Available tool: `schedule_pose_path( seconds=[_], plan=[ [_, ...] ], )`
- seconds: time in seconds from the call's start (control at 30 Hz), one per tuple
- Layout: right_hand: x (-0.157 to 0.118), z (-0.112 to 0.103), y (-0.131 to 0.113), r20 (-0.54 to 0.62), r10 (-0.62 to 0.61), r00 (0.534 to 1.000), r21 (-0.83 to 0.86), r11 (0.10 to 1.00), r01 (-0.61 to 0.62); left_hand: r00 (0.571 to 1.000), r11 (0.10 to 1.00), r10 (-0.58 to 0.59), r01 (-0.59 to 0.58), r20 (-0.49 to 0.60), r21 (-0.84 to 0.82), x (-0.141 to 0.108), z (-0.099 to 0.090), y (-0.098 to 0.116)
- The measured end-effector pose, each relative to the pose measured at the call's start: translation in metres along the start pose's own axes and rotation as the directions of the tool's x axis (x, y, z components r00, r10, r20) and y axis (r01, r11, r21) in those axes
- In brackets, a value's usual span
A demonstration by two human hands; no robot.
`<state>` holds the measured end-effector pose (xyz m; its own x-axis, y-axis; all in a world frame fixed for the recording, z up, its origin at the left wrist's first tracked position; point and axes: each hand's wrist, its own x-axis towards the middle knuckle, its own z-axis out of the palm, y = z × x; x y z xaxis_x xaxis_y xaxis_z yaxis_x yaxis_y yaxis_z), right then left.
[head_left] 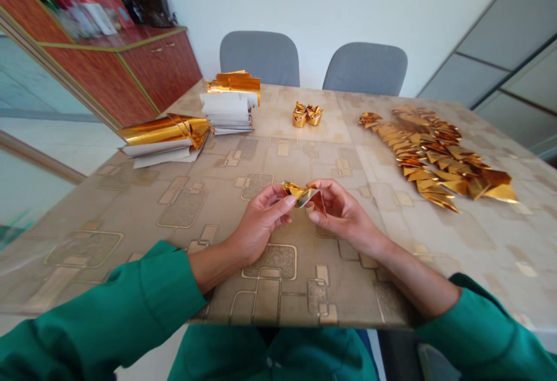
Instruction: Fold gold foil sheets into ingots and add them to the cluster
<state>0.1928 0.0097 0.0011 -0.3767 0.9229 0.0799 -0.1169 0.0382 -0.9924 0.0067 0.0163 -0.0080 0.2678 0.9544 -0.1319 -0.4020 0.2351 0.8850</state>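
Observation:
Between my two hands is a small piece of folded gold foil paper [300,194], shiny gold on one face and paler on the other. My left hand [265,216] pinches its left end between thumb and fingers. On the other side, my right hand [337,210] grips the right end, where a flap stands up. Both hands are just above the patterned tablecloth [278,288]. Farther back, a little cluster of folded gold foil pieces [307,114] stands upright. A large spread of pointed, folded gold foil pieces [435,155] lies to the right.
At the back left are a stack of gold and white paper sheets [228,108] and a bent pile of gold foil sheets [165,134]. Two grey chairs [260,56] stand beyond the table. A reddish wooden cabinet [152,71] with assorted items is at far left.

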Motion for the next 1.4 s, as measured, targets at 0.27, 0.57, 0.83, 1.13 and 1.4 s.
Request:
schedule_pose_path(
  seconds=[0.27,0.57,0.83,1.13,1.4],
  plan=[
    [-0.003,0.012,0.001,-0.210,-0.029,0.977,-0.236,0.972,-0.021,0.996,0.969,0.092,-0.093,0.014,0.228,-0.006,0.007,-0.001],
    [-0.002,0.013,-0.004,-0.203,0.059,0.977,-0.118,0.990,-0.084,0.995,0.963,0.087,-0.096,0.045,0.251,-0.008,0.008,0.000],
    [-0.003,0.013,-0.001,-0.201,0.030,0.979,-0.142,0.988,-0.060,0.998,0.976,0.053,-0.059,0.033,0.210,-0.007,0.008,-0.001],
    [-0.005,-0.013,-0.014,0.036,-0.118,0.992,-0.272,0.954,0.123,0.999,0.987,0.043,-0.038,-0.027,0.156,-0.003,0.003,0.001],
    [0.001,-0.012,-0.010,0.052,-0.210,0.976,-0.418,0.883,0.212,0.994,0.965,0.086,-0.100,0.065,0.244,-0.007,0.005,0.002]
  ],
)
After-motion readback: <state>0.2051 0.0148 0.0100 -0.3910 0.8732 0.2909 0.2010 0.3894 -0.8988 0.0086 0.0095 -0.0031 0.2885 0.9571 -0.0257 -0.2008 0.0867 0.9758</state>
